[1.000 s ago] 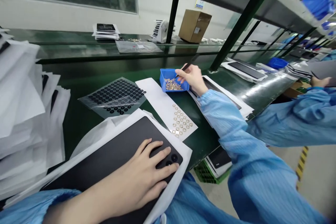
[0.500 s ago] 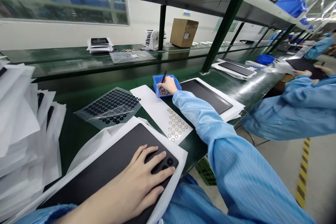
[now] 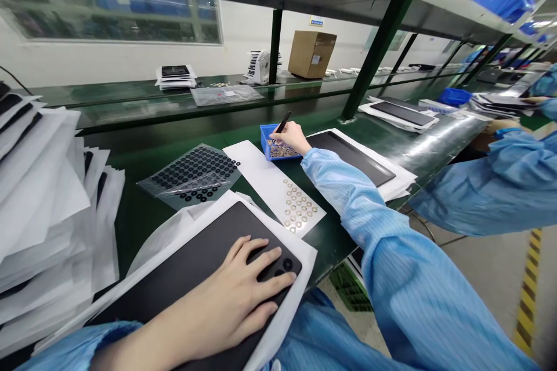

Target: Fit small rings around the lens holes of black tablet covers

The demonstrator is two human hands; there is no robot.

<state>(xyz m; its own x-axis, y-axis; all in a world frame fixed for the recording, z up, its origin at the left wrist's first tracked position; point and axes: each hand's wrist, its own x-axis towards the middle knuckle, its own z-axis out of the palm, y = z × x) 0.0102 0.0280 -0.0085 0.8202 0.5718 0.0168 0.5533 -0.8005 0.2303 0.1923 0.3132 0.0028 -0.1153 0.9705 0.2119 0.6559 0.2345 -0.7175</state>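
My left hand (image 3: 239,290) lies flat with fingers spread on a black tablet back cover (image 3: 204,255), near the camera rings (image 3: 287,264) at its corner. White foam sheets (image 3: 311,261) lie under the cover. My right hand (image 3: 293,138) is closed on slim black tweezers (image 3: 284,122) over a small blue tray (image 3: 266,148); their lower end is down among many tiny parts (image 3: 282,152). Between my hands, a white sheet (image 3: 256,171) carries rows of small gold rings (image 3: 298,203). Beside it, a clear film (image 3: 161,190) bears black rings (image 3: 195,165).
A tall stack of white-wrapped covers (image 3: 56,203) rises at the left. Another dark cover (image 3: 352,156) lies on white sheets to the right of the tray. A cardboard box (image 3: 311,55) stands on the back ledge beside a green post (image 3: 378,52). A co-worker's blue sleeve (image 3: 491,174) is at the right.
My right hand has lifted slightly and shifted back from the tray, showing more of its parts, with the tweezers tilting more to the right. My left hand stays on the cover. The view has swung slightly left.
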